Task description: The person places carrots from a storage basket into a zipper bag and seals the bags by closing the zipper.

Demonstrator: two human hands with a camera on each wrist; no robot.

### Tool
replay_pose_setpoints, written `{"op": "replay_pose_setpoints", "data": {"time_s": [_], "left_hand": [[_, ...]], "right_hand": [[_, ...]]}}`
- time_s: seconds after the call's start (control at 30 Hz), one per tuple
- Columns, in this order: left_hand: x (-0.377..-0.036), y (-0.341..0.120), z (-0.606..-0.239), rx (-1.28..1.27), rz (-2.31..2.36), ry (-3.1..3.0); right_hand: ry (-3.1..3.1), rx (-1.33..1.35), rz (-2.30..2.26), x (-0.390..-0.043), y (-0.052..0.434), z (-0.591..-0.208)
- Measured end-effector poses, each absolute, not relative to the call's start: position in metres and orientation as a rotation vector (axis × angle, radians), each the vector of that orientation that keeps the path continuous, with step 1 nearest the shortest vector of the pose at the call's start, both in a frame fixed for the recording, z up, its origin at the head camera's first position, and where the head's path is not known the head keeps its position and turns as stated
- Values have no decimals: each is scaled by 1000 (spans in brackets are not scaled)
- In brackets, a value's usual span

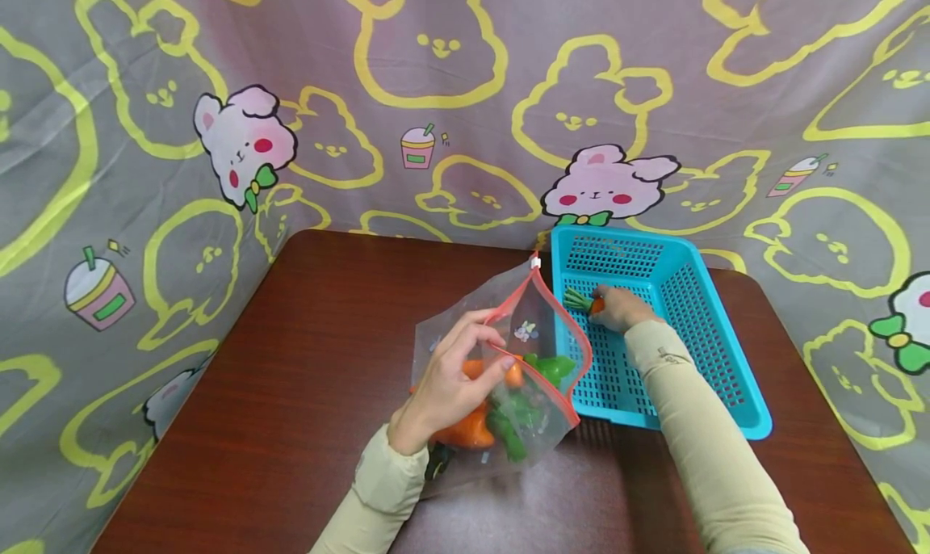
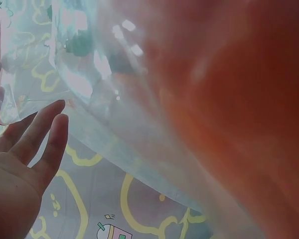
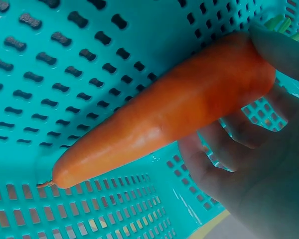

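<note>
Right hand (image 1: 616, 308) is down inside the blue plastic basket (image 1: 715, 340) on the right side of the brown table (image 1: 312, 352), fingers wrapped around a carrot (image 3: 169, 107) with its green top (image 1: 577, 300) poking out left. Left hand (image 1: 454, 376) pinches the red-edged zip bag (image 1: 534, 352) just left of the basket, with orange and green veggies (image 1: 519, 409) inside.

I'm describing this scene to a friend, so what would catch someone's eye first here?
First, the turquoise basket at the right of the brown table, where the right hand holds an orange carrot inside it. Next, the clear zip bag with a red rim, gripped by the left hand mid-table, holding orange and green vegetables. Behind hangs a bunny-print cloth.
</note>
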State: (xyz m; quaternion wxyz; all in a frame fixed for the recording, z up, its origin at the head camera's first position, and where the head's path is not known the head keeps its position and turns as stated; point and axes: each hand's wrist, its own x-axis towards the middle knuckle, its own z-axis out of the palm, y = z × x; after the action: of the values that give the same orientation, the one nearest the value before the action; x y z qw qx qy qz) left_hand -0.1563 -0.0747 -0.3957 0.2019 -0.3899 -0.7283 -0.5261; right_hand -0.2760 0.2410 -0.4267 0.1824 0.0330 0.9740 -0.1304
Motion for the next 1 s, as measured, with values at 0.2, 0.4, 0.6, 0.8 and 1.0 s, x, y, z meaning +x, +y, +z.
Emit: {"op": "replay_pose_setpoints", "data": {"time_s": [0.2, 0.4, 0.6, 0.8, 1.0], "left_hand": [[-157, -74, -397, -1084, -1469, -2027], [-157, -73, -397, -1062, -1470, -2006], [-157, -73, -398, -1055, -1478, -2014], [-158, -73, -398, -1065, -1488, -2020], [-158, -72, -398, -1064, -1488, -2023]], "right_hand": [[2744, 73, -347, -275, 240, -427], [2756, 40, -327, -275, 241, -429], [2796, -27, -314, -274, 239, -423], [2811, -36, -331, -273, 239, -417], [2811, -23, -358, -272, 241, -415]]}}
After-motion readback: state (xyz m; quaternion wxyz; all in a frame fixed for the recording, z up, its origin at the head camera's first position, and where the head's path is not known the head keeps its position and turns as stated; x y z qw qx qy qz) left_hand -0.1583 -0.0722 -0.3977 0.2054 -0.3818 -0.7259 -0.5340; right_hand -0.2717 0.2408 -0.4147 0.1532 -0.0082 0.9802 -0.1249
